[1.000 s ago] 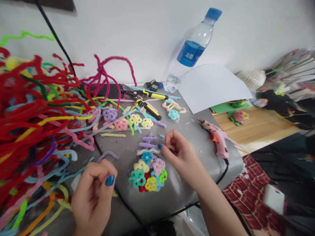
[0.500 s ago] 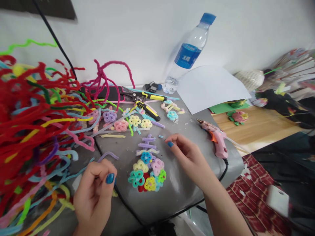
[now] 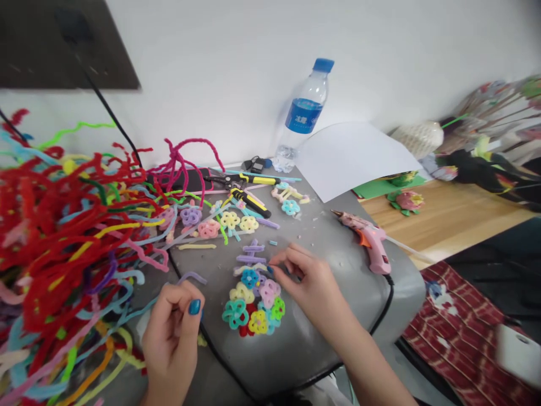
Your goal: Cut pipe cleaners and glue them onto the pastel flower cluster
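A pipe-cleaner flower piece lies on the grey table, with blue, cream, teal, yellow, green and pink blossoms under a purple stem with crossbars. My right hand is at its upper right, thumb and forefinger pinched by the end of a wavy cream strip; whether they grip it I cannot tell. To the left of the piece, my left hand is curled closed, thumb against the fingers, and anything inside is hidden. A short blue snippet and a bent purple pipe cleaner lie near the hands.
Tangled pipe cleaners heap up at the left. Behind are loose flowers, yellow-black pliers, a water bottle and white paper. A pink glue gun lies at the right, its cable over the table edge.
My right hand first drew back to the right from the flower piece, then returned beside its cream strip. My left hand stays curled. The camera view has shifted, so the bottle appears lower.
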A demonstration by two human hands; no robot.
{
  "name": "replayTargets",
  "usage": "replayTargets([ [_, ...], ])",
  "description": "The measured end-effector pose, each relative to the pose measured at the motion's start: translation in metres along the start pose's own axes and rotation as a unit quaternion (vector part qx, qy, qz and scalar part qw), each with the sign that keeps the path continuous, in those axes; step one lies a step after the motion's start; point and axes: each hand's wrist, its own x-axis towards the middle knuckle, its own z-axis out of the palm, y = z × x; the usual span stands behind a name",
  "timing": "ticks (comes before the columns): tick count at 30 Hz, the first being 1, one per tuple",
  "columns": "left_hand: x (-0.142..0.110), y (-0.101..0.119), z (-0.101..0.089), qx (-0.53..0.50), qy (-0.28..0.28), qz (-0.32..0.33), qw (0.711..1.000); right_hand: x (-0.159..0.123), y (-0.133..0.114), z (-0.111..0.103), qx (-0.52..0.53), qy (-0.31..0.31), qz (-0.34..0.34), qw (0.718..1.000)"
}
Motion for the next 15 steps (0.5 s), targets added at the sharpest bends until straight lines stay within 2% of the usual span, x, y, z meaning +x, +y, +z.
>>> replayTargets([
  [9, 0.0012, 0.0012, 0.0002, -0.003, 0.0, 0.005, 1.0, -0.0015, -0.0059, -0.0068, 0.03, 0.014, 0.004, 0.999],
  [15, 0.0019, 0.0006, -0.0014, 0.017, 0.0, 0.009, 1.0, -0.0006, -0.0051, 0.0013, -0.018, -0.024, 0.018, 0.999],
])
